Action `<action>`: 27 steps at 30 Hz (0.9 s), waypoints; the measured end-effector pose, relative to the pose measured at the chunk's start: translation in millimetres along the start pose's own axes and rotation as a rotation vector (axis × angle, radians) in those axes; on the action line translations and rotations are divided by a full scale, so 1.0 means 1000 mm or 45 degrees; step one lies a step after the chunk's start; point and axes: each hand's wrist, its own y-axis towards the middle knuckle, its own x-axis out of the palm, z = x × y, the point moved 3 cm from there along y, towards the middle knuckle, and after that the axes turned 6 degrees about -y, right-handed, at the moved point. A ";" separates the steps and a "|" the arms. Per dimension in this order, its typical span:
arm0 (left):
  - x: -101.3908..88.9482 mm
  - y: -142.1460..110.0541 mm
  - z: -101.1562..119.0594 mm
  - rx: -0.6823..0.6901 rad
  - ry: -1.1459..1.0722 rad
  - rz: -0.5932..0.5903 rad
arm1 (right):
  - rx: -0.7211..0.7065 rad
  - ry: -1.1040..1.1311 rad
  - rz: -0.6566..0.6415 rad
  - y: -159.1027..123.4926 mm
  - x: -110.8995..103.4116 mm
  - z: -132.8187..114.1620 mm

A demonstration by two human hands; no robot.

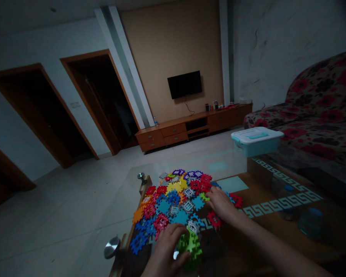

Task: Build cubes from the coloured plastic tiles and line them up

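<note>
Colourful toothed plastic building tiles [163, 207] lie in a spread pile on the glass coffee table, in red, blue, yellow, orange, purple and teal. Several of them carry white window-shaped inserts [188, 206]. Close to the table's near side, my left hand [168, 244] is curled around a joined cluster of lime-green tiles [192, 244], thumb and fingers on its left side. At the pile's right edge, my right hand [221, 201] has its fingertips closed on a small lime-green tile [204, 196]. Red tiles [214, 220] lie just below that hand.
A teal storage box with a white lid [256, 134] stands at the table's far right. Glass jars with blue lids [311, 223] show at the right, seemingly beneath the glass. Metal posts [112, 247] line the left edge. A flowered sofa [320, 100] is beyond.
</note>
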 end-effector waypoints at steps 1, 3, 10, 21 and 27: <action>0.001 0.000 0.000 -0.010 0.011 -0.022 | 0.017 -0.035 -0.023 0.002 0.001 0.000; 0.002 0.000 0.000 -0.024 0.017 -0.028 | 0.050 -0.076 -0.066 0.005 0.001 -0.003; -0.012 0.028 -0.020 0.016 0.125 0.108 | 0.079 -0.084 -0.156 0.013 -0.008 -0.012; -0.065 0.221 -0.075 -0.338 0.651 0.414 | 0.069 0.049 -0.226 0.024 0.001 -0.001; -0.064 0.267 -0.098 -0.501 0.649 0.342 | 0.100 0.074 -0.280 0.027 0.005 -0.006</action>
